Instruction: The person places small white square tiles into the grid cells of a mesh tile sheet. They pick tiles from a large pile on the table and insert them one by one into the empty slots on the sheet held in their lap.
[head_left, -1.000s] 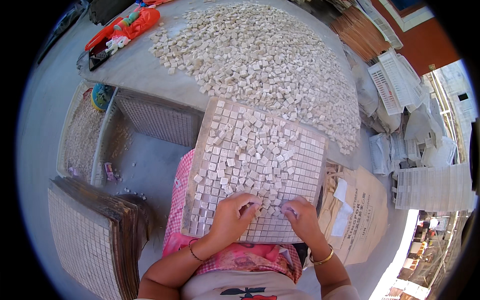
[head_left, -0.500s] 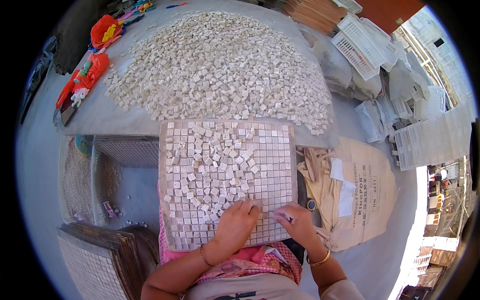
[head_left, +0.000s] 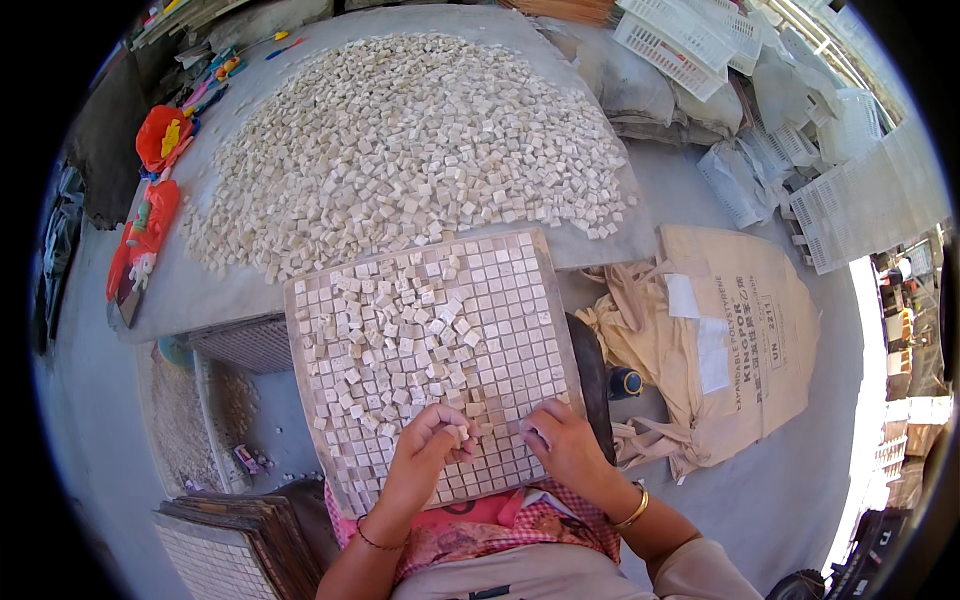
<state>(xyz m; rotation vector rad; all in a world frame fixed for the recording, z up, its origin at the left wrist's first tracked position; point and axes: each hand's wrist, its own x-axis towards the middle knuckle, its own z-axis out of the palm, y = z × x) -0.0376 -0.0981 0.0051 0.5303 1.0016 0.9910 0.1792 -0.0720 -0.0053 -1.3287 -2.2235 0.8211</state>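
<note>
Left hand (head_left: 422, 452) pinches stone mosaic tile (head_left: 456, 434); right hand (head_left: 565, 447) curled over gridded tray (head_left: 563, 345), grip unclear.

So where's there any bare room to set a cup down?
Bare floor shows between the tan sack and the person's right sleeve. On the grey worktop, a smaller patch lies between the tile pile, red bag and board. Crowded: the pile itself and the board's left half, strewn with loose tiles.
</note>
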